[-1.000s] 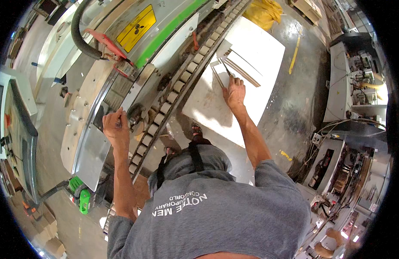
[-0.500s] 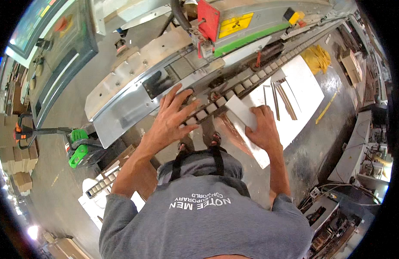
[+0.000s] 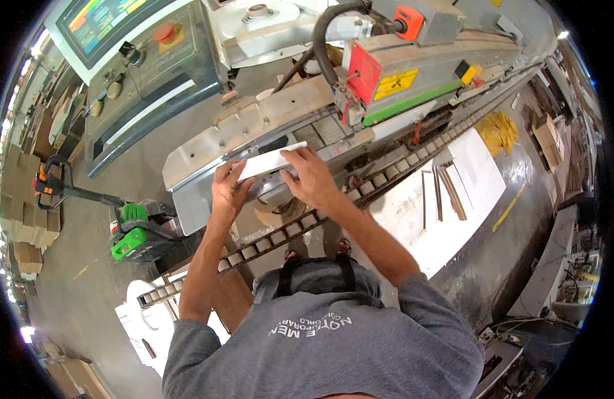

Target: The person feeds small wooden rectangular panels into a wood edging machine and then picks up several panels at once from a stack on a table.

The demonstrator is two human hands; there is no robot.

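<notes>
A narrow white strip of board [image 3: 267,162] is held level between my two hands, above the metal infeed table [image 3: 195,203] of a machine. My left hand [image 3: 231,191] grips its left end, thumb on the near side and fingers on the far side. At the other end my right hand [image 3: 308,174] pinches it between thumb and fingers. A row of rollers [image 3: 278,237] runs slantwise between my body and the machine. The underside of the strip is hidden from view.
Beyond my right hand stands the machine's head, with a red plate [image 3: 364,72] and green strip. A control panel [image 3: 154,86] is at upper left, a green-and-black pallet truck [image 3: 131,233] at left. A large white board [image 3: 446,199] with dark strips lies to the right.
My right hand has carried the white strip from above the rollers leftward and away to the metal table. My left hand, earlier spread and holding nothing, now grips its other end.
</notes>
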